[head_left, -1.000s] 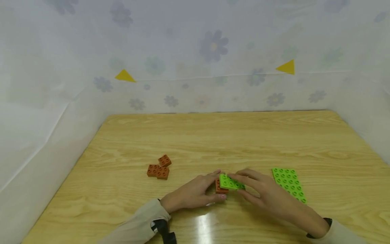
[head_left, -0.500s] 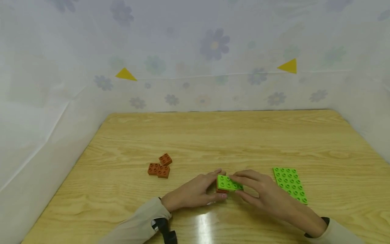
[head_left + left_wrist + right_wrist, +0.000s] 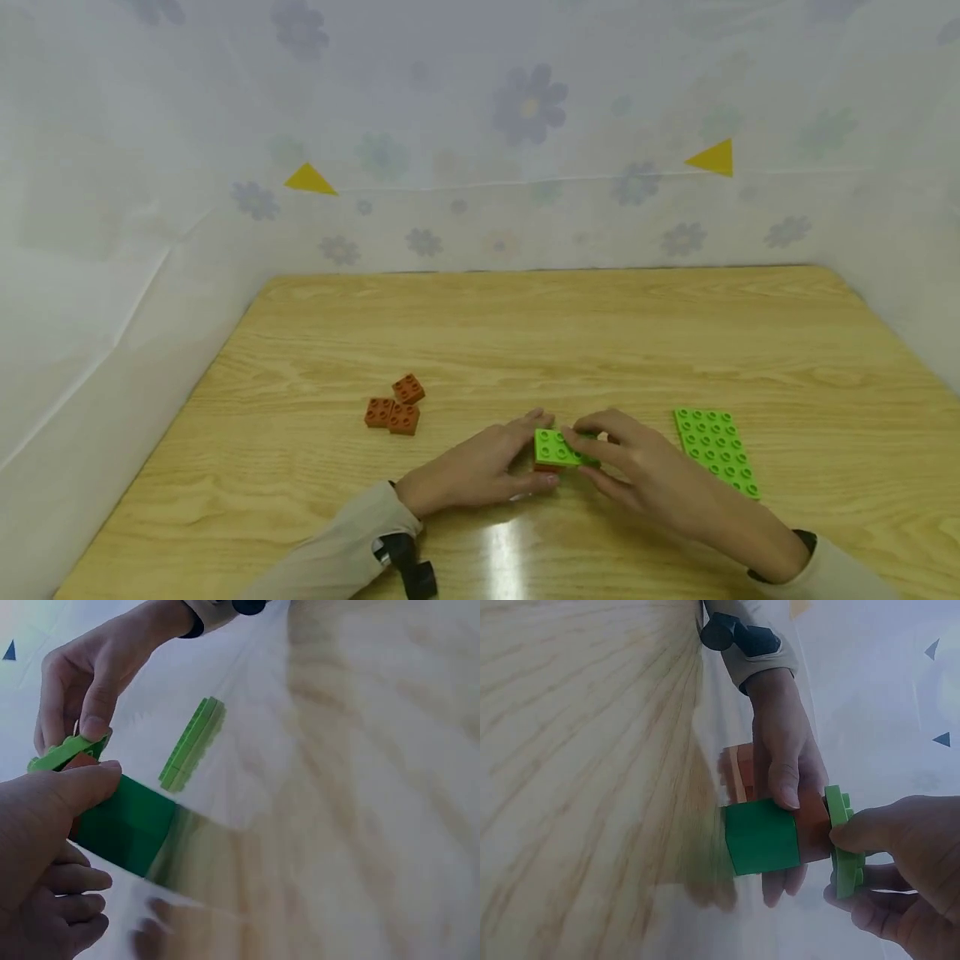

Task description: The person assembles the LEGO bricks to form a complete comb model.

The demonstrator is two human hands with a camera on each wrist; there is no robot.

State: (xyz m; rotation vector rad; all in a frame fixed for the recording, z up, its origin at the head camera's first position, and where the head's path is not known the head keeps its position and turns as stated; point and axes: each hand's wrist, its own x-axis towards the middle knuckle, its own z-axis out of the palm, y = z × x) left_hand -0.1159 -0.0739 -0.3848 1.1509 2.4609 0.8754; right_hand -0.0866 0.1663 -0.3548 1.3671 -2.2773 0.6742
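Note:
Between the thumb and fingers of my left hand (image 3: 480,471) is a small stack: a brown toy brick (image 3: 814,825) on top of a dark green block (image 3: 761,836) that stands on the table. A bright green studded plate (image 3: 552,448) lies over the brown brick, its right end reaching past it. My right hand (image 3: 645,475) pinches that overhanging end with thumb and fingers. In the left wrist view the plate (image 3: 56,756) looks slightly tilted; whether it is seated on the studs I cannot tell.
Several brown bricks (image 3: 403,419) lie close together on the wooden table (image 3: 525,333), left of the hands. A larger bright green studded plate (image 3: 716,450) lies right of the stack, beside my right hand. White flowered cloth (image 3: 465,225) surrounds the table's far and side edges.
The small green plate has shifted slightly left and now covers the brown brick's studs, which showed earlier. My right hand moved with it; my left hand stays in place around the stack.

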